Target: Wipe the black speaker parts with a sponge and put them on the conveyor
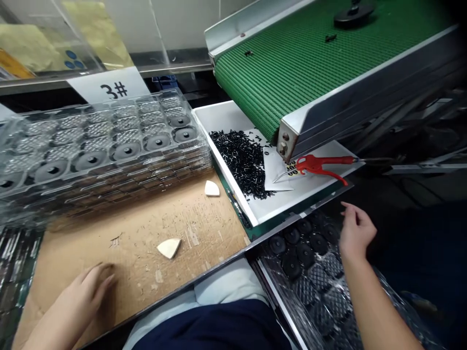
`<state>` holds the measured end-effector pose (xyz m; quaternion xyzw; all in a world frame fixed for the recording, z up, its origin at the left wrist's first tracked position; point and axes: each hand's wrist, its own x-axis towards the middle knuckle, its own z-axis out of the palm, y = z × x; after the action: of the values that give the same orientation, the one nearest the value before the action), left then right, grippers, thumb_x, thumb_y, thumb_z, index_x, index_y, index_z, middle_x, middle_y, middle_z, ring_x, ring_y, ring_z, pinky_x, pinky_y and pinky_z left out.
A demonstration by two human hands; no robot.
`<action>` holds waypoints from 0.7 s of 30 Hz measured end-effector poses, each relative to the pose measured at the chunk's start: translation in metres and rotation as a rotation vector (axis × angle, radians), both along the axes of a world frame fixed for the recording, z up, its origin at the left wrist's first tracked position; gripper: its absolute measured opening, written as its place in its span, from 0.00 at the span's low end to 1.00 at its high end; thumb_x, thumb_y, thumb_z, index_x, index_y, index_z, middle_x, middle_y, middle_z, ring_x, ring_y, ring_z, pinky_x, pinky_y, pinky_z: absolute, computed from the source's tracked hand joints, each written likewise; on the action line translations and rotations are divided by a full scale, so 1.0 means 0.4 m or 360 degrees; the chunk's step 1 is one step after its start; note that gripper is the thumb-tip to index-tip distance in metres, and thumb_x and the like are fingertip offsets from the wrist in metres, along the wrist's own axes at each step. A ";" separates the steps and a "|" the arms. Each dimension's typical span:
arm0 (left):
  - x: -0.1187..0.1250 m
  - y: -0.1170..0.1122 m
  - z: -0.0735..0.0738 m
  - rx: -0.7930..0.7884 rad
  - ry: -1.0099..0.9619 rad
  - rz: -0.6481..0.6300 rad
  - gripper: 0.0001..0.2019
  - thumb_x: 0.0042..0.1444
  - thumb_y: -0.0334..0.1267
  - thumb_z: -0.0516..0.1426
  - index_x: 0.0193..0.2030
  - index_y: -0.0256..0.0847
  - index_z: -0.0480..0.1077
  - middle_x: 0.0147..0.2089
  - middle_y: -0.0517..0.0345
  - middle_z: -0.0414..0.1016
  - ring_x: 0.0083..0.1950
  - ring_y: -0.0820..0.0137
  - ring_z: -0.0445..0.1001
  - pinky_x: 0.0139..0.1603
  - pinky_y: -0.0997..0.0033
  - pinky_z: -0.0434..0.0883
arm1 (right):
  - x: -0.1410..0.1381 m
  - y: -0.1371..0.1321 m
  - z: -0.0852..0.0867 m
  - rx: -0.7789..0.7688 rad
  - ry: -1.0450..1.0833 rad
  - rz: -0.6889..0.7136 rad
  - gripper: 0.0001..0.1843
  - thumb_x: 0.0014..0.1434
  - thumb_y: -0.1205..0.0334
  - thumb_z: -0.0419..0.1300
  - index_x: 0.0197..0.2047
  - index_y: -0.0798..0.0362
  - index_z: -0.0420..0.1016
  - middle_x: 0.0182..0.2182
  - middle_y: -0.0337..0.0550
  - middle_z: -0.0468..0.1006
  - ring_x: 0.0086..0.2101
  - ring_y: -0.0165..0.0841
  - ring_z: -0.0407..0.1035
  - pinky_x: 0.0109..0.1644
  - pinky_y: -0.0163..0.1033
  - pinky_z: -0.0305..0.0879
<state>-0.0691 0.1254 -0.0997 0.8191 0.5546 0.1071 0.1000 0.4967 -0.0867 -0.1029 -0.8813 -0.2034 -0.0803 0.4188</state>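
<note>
My left hand (93, 287) rests on the brown cardboard sheet (146, 282), fingers loosely bent, thumb apart from them, and nothing visible in it. Two small white wedge-shaped pieces lie to its right: a nearer wedge (170, 248) and a farther wedge (212, 188). My right hand (356, 231) hangs over the far right edge of a clear plastic tray (317, 287) at my right side. Its fingers are curled in, and whatever they may hold is hidden. Round black discs (304, 253) sit in several of that tray's pockets.
A white tray (260, 214) holds a heap of small black screw-like parts (244, 160) and a red air blow gun (317, 164). Above it ends a green conveyor belt (292, 63) carrying a black disc part (353, 14). Stacked clear blister trays (109, 150) stand at the left.
</note>
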 end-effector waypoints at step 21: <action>0.133 -0.025 -0.048 0.0336 -0.0389 0.0365 0.14 0.61 0.37 0.48 0.46 0.39 0.72 0.53 0.43 0.72 0.56 0.56 0.70 0.57 0.50 0.68 | -0.289 0.313 0.158 -0.1106 0.0022 0.0907 0.16 0.50 0.48 0.57 0.37 0.42 0.81 0.25 0.39 0.80 0.24 0.36 0.71 0.25 0.37 0.54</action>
<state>-0.0158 0.1155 -0.1189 0.7375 0.6137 0.2739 0.0673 0.3813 0.0384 -0.0398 -0.8790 -0.4502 0.1172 0.1047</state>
